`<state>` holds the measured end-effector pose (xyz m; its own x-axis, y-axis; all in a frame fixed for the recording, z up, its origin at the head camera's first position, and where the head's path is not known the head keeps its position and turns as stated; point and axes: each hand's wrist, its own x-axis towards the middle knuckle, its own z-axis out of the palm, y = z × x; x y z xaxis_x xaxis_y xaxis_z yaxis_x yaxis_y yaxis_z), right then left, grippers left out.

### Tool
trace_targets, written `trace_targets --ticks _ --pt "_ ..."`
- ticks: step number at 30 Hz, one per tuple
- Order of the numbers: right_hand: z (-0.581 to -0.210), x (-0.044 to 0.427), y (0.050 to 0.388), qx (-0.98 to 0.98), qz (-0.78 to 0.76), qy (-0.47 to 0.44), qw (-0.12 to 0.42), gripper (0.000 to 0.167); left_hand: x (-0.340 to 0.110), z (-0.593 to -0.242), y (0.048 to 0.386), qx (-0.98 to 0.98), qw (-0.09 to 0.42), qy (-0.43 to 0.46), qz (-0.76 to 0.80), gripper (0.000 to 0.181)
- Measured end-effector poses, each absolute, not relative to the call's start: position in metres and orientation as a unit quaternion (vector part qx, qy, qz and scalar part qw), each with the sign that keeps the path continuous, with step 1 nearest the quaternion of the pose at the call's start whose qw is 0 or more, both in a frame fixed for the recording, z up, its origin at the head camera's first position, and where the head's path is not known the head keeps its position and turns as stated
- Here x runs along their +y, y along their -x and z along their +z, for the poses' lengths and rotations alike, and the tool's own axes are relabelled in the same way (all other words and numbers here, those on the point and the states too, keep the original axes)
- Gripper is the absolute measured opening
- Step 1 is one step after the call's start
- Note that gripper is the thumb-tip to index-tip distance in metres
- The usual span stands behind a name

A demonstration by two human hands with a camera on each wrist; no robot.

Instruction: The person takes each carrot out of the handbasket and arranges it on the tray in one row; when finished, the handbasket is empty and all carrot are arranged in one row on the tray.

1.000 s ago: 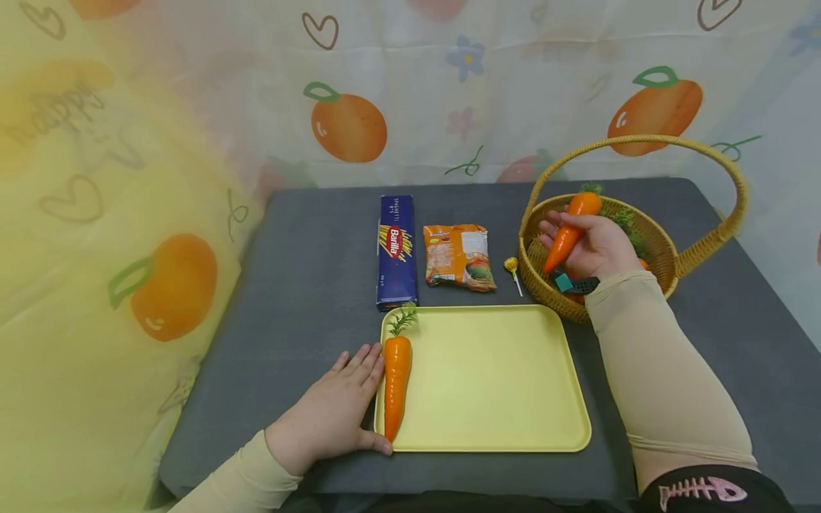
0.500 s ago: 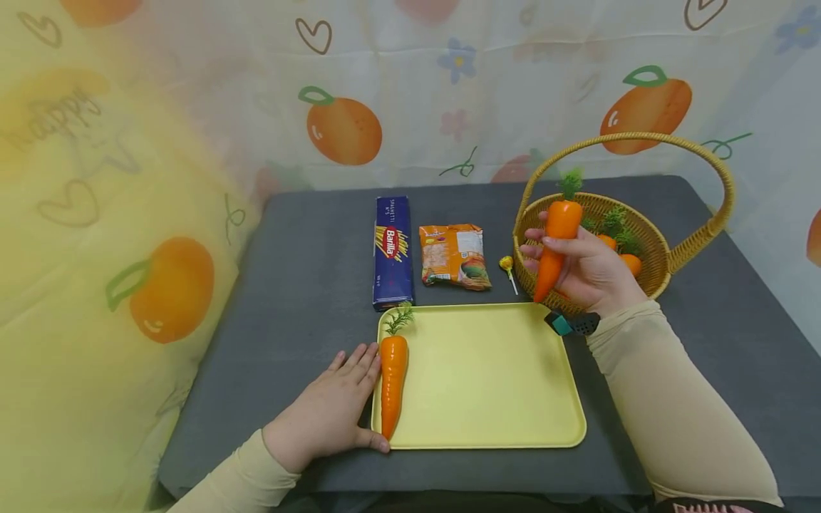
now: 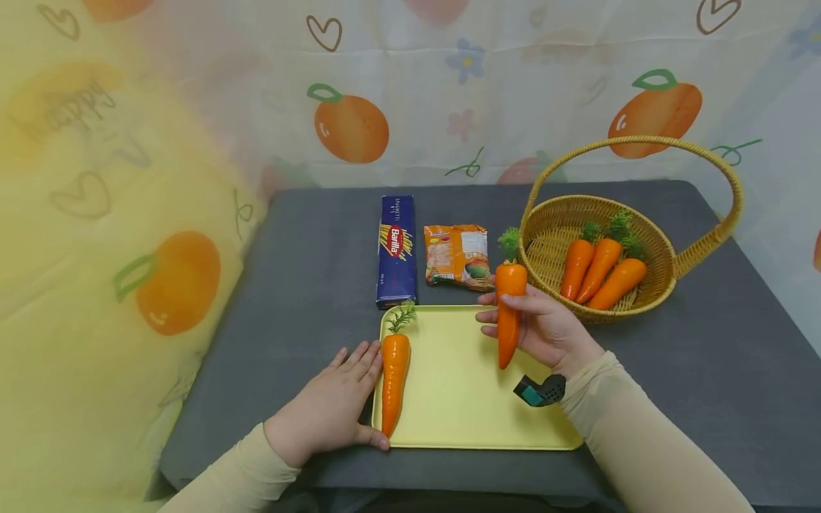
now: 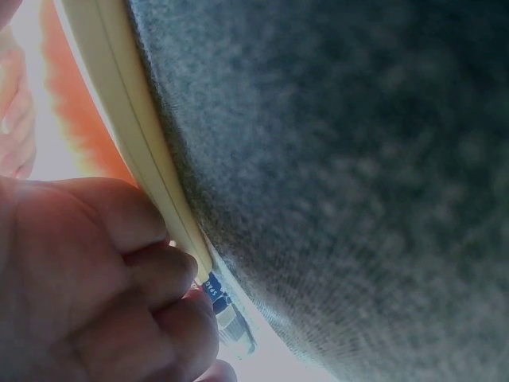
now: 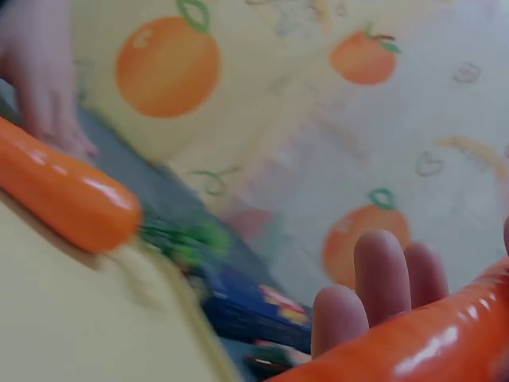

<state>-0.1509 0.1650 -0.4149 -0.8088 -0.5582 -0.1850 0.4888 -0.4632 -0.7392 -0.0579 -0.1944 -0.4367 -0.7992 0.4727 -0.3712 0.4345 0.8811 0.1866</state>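
A carrot with a green top (image 3: 509,313) is held upright by the right hand (image 3: 551,331), thumb across its front and fingers behind, above the right half of the yellow tray (image 3: 449,420). Another carrot (image 3: 395,377) lies lengthwise along the tray's left side. The left hand (image 3: 330,406) lies flat with fingers extended, touching the tray's left edge beside that carrot. In the left wrist view, its fingers (image 4: 159,270) rest against the tray rim (image 4: 143,119). In the right wrist view the held carrot (image 5: 429,342) crosses in front of the fingertips (image 5: 382,270).
Behind the tray lie a blue spaghetti box (image 3: 396,263) and an orange snack packet (image 3: 457,255). At the back right, a wicker basket (image 3: 545,242) with a tall handle contains several carrots (image 3: 601,267). A patterned cloth (image 3: 256,85) hangs behind the grey table (image 3: 308,263).
The right hand has carried its carrot leftward and nearer out of the basket to above the tray, turning it more upright. The left hand stays at the tray's edge.
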Motion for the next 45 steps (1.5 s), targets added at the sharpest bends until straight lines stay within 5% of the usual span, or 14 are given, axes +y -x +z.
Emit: trace_targets --ticks 8,17,33,45 --pt "-0.436 0.131 0.132 0.422 -0.835 -0.007 0.354 0.035 -0.193 -0.435 0.059 0.948 0.212 -0.232 0.049 0.138" --pt "-0.451 0.110 0.111 0.434 -0.796 -0.020 0.422 0.067 -0.192 -0.435 0.059 0.947 0.215 -0.233 0.044 0.136" --pt "-0.448 0.098 0.098 0.467 -0.769 -0.006 0.436 0.081 -0.193 -0.436 0.059 0.948 0.213 -0.232 0.046 0.136" --pt "-0.443 0.099 0.096 0.540 -0.724 0.012 0.429 0.075 -0.194 -0.437 0.059 0.949 0.204 -0.237 0.052 0.135"
